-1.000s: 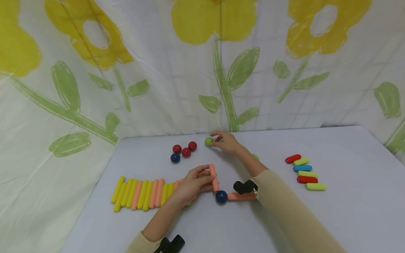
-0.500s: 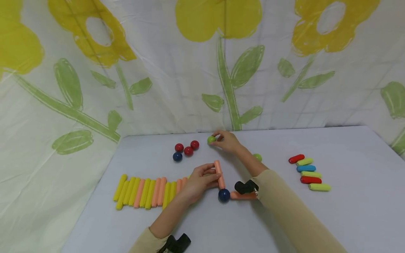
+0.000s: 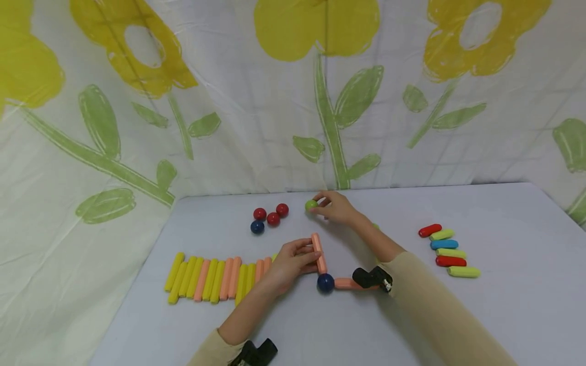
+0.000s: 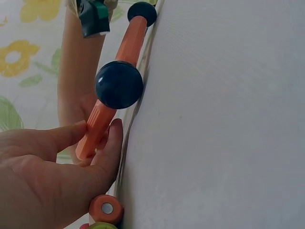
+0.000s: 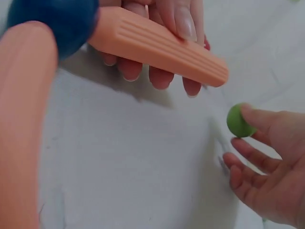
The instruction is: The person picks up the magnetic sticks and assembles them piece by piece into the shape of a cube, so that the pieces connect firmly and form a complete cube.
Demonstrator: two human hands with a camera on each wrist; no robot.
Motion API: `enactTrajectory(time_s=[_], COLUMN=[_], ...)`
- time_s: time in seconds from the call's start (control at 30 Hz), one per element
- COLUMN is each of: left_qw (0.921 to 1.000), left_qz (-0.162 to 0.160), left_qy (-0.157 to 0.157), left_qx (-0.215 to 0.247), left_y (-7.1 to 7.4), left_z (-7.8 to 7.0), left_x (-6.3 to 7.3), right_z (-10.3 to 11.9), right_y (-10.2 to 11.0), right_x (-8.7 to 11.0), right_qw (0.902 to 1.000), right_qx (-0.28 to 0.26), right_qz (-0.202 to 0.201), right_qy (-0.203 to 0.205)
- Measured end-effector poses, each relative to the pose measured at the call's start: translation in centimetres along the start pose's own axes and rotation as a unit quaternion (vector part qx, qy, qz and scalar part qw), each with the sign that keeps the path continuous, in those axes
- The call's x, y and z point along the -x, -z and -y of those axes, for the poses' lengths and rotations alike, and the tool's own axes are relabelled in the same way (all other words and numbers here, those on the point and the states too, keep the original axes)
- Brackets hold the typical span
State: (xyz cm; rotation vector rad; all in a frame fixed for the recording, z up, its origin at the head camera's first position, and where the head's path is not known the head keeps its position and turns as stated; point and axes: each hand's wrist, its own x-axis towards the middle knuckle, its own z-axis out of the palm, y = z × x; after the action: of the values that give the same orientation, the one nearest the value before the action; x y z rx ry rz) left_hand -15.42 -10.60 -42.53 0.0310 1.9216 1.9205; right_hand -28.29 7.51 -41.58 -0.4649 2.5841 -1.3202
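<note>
My left hand (image 3: 289, 262) grips a peach-coloured magnetic stick (image 3: 319, 253) between thumb and fingers. At the stick's near end sits a dark blue ball (image 3: 325, 283). From that ball a second peach stick (image 3: 344, 283) runs right, partly hidden by the right wrist's camera. The left wrist view shows another dark ball (image 4: 142, 13) at this second stick's far end. Farther back, my right hand (image 3: 338, 207) pinches a green ball (image 3: 311, 206) between thumb and fingertips. In the right wrist view the green ball (image 5: 239, 121) is apart from the held stick (image 5: 164, 50).
Left of my left hand lies a row of yellow and peach sticks (image 3: 208, 279). Three red balls (image 3: 273, 219) and a blue ball (image 3: 257, 226) sit at the back. Short red, blue and lime sticks (image 3: 444, 244) lie at right. Another green ball (image 3: 376, 226) is mostly behind my right forearm.
My right hand has drawn the green ball slightly right and nearer, its forearm shifting right. Earlier, my left hand moved a little right with its stick. The head view also shifted slightly.
</note>
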Motion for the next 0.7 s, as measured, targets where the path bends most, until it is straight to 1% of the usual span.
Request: enactTrajectory(time_s=[0.1, 0.27, 0.3, 0.43, 0.57, 0.7], left_qw=[1.0, 0.9999, 0.9999, 0.9995, 0.999, 0.9986], left_qz=[-0.002, -0.003, 0.0, 0.019, 0.038, 0.046], left_qy=[0.004, 0.01, 0.011, 0.017, 0.008, 0.003], left_qx=[-0.003, -0.009, -0.01, -0.017, -0.02, -0.024], left_y=[-0.1, -0.3, -0.3, -0.4, -0.3, -0.3], left_z=[0.0, 0.0, -0.1, -0.1, 0.0, 0.1], left_x=[0.0, 0.0, 0.0, 0.0, 0.0, 0.0], right_z=[0.0, 0.3, 0.3, 0.4, 0.4, 0.2], right_y=[0.3, 0.8, 0.9, 1.2, 1.2, 1.0], right_x=[0.8, 2.6, 2.9, 4.3, 5.6, 6.3], right_qw=[0.9997, 0.9989, 0.9987, 0.9977, 0.9967, 0.9963], right_qx=[-0.015, -0.017, -0.017, -0.028, -0.041, -0.055], right_qz=[0.015, 0.043, 0.047, 0.059, 0.068, 0.062], right_qy=[-0.007, -0.005, -0.003, -0.014, -0.02, -0.021])
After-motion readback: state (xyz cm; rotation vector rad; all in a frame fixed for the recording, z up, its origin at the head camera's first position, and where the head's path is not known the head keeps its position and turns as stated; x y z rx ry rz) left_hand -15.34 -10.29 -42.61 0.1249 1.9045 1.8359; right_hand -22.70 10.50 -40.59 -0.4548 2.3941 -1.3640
